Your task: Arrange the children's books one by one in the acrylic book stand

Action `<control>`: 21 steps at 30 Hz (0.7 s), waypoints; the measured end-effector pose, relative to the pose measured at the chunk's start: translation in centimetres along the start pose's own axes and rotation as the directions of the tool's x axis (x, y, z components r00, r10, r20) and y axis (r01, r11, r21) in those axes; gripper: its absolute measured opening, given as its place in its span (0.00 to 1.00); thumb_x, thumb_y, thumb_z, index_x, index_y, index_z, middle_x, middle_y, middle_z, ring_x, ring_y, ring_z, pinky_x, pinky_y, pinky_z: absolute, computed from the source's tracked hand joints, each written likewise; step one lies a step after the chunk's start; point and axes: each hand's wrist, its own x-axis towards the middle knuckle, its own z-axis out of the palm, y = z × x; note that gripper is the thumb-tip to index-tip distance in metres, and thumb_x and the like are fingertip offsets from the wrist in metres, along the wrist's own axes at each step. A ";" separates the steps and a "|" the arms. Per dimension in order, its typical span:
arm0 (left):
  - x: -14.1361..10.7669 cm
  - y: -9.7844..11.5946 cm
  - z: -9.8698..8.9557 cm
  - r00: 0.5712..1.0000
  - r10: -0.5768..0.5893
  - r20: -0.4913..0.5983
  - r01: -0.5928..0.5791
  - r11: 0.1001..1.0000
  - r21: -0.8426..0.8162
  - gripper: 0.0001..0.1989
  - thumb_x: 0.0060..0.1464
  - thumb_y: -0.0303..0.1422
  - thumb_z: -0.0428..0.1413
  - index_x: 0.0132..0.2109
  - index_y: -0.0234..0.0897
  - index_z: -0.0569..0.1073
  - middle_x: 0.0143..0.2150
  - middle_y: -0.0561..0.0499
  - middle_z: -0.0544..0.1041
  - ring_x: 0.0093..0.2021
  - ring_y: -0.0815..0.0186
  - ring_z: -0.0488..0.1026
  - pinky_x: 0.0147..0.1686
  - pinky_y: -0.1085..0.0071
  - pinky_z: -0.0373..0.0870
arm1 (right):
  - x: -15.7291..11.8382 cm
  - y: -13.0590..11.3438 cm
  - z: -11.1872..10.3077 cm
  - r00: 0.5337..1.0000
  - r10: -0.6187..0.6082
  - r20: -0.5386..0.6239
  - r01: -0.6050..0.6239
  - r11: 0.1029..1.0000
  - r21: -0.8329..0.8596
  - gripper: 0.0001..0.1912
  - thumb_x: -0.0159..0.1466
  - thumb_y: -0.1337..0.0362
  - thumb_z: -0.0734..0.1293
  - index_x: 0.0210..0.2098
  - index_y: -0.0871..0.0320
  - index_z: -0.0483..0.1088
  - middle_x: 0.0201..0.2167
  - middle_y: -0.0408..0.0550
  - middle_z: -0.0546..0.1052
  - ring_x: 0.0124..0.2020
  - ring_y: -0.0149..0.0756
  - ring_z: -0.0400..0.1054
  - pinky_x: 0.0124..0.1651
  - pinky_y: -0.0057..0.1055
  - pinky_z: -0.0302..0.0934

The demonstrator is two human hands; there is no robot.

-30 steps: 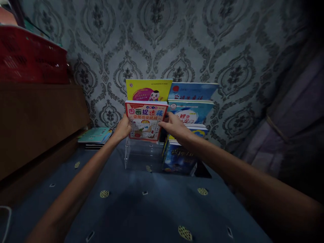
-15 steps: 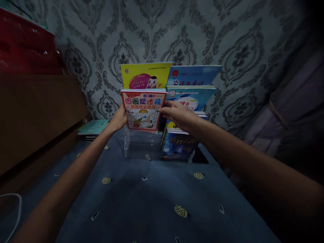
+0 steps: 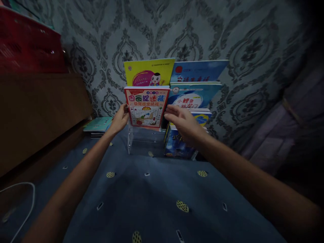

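Observation:
A red-bordered picture book (image 3: 147, 108) stands upright in a clear stepped rack (image 3: 145, 139), below a yellow book (image 3: 149, 72). At its left edge is my left hand (image 3: 120, 118), fingers curled behind the side and partly hidden. My right hand (image 3: 183, 121) is beside the right edge, fingers extended with a small gap to the book, holding nothing. Behind this hand are a light-blue book (image 3: 193, 96), a blue book (image 3: 202, 71) at the back, and a dark-blue book (image 3: 177, 145) at the front.
Teal-covered books (image 3: 98, 124) lie stacked on the dark-blue patterned cloth (image 3: 146, 202). A red basket (image 3: 30, 44) sits on a brown cabinet (image 3: 43, 114) at left. A white cable (image 3: 32, 199) lies lower left. Patterned wall behind; a purple curtain (image 3: 275, 135) hangs at right.
My right hand has let go of the red-bordered book's right edge and moved slightly off it. The view has shifted a little, uncovering more of the light-blue book.

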 end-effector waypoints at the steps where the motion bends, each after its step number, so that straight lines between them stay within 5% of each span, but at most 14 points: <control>1: -0.9 -0.4 0.1 1.000 -0.004 -0.001 0.004 1.000 -0.013 0.23 0.55 0.26 0.47 0.59 0.33 0.64 0.58 0.40 0.74 0.59 0.58 0.72 0.61 0.57 0.67 | -1.2 0.6 0.4 1.000 0.004 -0.005 -0.004 1.000 0.005 0.19 0.60 0.67 0.66 0.51 0.56 0.72 0.55 0.53 0.78 0.60 0.46 0.69 0.67 0.51 0.60; 5: -5.9 -2.7 0.1 0.984 -0.176 0.007 0.171 0.965 0.199 0.22 0.57 0.28 0.44 0.58 0.35 0.67 0.56 0.41 0.76 0.57 0.60 0.74 0.57 0.60 0.71 | -7.4 4.3 2.8 0.995 -0.068 0.073 0.072 0.996 -0.058 0.16 0.63 0.61 0.66 0.49 0.52 0.76 0.54 0.50 0.78 0.58 0.45 0.71 0.63 0.49 0.63; 7: -8.4 -4.2 -0.3 0.970 -0.244 0.007 0.230 0.927 0.297 0.20 0.56 0.27 0.45 0.54 0.35 0.71 0.53 0.41 0.77 0.56 0.59 0.74 0.58 0.59 0.70 | -10.5 6.8 4.5 0.974 0.013 0.226 -0.003 0.999 -0.047 0.12 0.63 0.60 0.65 0.42 0.52 0.79 0.49 0.50 0.81 0.53 0.45 0.74 0.57 0.47 0.68; 10: -10.8 -6.7 -1.8 0.935 -0.352 -0.035 0.330 0.833 0.445 0.20 0.52 0.25 0.48 0.51 0.34 0.72 0.53 0.38 0.76 0.58 0.53 0.72 0.61 0.54 0.66 | -14.2 10.4 7.1 0.937 0.179 0.301 -0.177 0.984 -0.034 0.14 0.63 0.58 0.64 0.42 0.54 0.80 0.46 0.53 0.81 0.47 0.46 0.76 0.49 0.44 0.71; 15: -10.9 -10.5 -5.9 0.860 -0.479 -0.175 0.464 0.594 0.657 0.26 0.53 0.23 0.48 0.60 0.30 0.66 0.61 0.28 0.69 0.66 0.42 0.62 0.62 0.43 0.61 | -17.0 13.7 9.0 0.925 0.217 0.312 -0.227 0.974 -0.004 0.15 0.65 0.56 0.63 0.39 0.54 0.80 0.41 0.54 0.81 0.42 0.46 0.76 0.42 0.42 0.72; 21: -8.6 -13.7 -8.9 0.850 -0.514 -0.111 0.375 0.443 0.814 0.30 0.58 0.22 0.43 0.67 0.30 0.59 0.71 0.29 0.58 0.74 0.41 0.47 0.64 0.32 0.49 | -17.0 13.9 8.4 0.917 0.175 0.358 -0.194 0.981 0.017 0.14 0.67 0.58 0.62 0.38 0.51 0.80 0.41 0.52 0.81 0.38 0.43 0.76 0.43 0.42 0.72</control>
